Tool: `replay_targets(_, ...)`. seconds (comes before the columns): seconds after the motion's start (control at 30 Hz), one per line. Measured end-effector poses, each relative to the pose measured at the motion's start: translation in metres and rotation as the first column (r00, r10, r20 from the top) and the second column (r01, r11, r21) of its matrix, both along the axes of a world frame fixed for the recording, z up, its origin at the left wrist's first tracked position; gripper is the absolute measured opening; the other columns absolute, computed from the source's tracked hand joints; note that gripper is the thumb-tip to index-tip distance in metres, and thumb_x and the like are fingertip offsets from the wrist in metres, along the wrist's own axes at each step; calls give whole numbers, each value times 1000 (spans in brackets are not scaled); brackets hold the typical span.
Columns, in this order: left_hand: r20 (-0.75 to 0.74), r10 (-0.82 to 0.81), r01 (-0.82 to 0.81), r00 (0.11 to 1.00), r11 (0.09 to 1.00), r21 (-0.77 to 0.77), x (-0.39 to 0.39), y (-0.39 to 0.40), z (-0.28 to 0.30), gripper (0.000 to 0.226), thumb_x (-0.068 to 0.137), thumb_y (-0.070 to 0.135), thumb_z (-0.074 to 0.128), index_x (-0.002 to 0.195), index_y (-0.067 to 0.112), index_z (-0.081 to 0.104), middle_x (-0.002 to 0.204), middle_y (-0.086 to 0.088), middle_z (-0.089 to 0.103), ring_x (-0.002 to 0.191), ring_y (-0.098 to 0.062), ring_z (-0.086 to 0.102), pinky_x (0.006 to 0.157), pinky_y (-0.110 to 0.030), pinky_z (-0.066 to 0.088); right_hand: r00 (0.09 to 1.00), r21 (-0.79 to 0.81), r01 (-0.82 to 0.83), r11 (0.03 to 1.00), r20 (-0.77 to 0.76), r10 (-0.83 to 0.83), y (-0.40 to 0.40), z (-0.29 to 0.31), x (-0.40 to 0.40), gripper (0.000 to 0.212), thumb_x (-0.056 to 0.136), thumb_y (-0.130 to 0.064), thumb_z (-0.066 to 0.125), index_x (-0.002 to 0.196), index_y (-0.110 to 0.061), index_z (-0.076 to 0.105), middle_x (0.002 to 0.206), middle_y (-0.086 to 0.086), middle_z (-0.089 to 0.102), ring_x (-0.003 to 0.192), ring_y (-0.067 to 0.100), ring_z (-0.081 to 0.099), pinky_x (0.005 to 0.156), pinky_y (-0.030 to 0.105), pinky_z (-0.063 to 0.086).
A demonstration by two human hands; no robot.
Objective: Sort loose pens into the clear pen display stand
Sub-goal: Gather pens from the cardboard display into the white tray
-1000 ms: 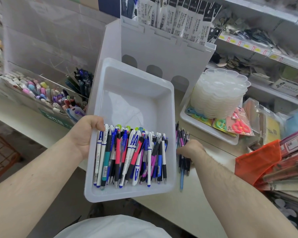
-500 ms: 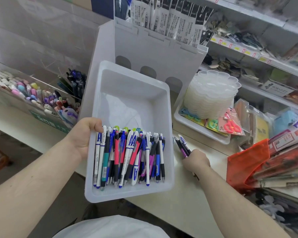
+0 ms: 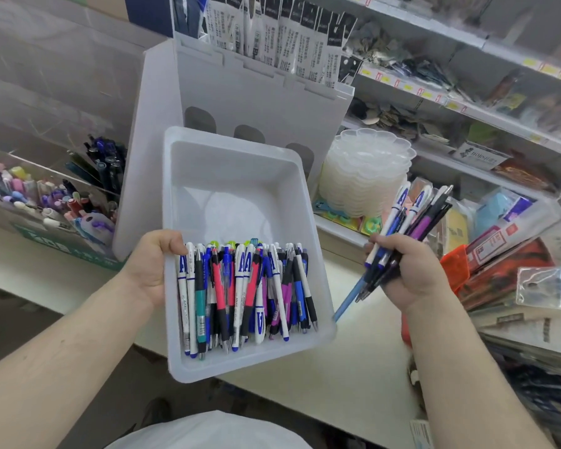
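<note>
Over the pale worktop (image 3: pixel 363 367), a white tray (image 3: pixel 240 196) hung tilted, its near end packed with a heap of pens (image 3: pixel 246 293) lying side by side. Behind it, to the left, stood the clear pen display stand (image 3: pixel 46 192), well apart from both hands. The left hand (image 3: pixel 153 264) gripped the tray's left rim, thumb over the edge. The right hand (image 3: pixel 408 273), just right of the tray, clutched a bundle of loose pens (image 3: pixel 408 218), fanning upward.

Pens (image 3: pixel 243 293) in tray (image 3: pixel 240 176), bundle (image 3: pixel 405 228) right.
</note>
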State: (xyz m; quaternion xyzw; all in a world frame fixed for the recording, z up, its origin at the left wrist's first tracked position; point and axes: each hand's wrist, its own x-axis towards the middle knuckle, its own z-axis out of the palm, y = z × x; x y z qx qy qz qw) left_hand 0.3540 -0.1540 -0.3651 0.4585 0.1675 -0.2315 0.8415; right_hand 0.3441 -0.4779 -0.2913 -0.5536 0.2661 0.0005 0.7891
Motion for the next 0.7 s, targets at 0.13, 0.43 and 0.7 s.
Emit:
replay_targets(0.13,-5,-22,22,1000,1000,11,5,-6,-1,58,22,17,71,72,12,41,73,-11,45,60,-27,55,59,-32,50,995,-182,-28,983,86,45,38,20,0,11,87,12,58,90,1,57,66,12,59,58,22,64,54,33,60)
replay_targets(0.43,43,-33,38,999,993,-109,0,-13,13,56,18,16,71,66,8,45,58,-8,54,51,-25,59,51,-28,53,990,-583,-79,808,50,133,84,-38,-28,30,76,0,70,92,-22,57,69,-4,59,63,14,54,68,36,53)
replay_targets(0.7,30,-60,64,998,987,-147,-3,-11,14,67,13,16,74,74,6,46,61,-10,54,54,-27,60,54,-30,55,982,-688,-92,720,57,180,97,-56,-62,50,80,-3,70,115,-35,55,86,-11,69,73,-1,62,66,7,44)
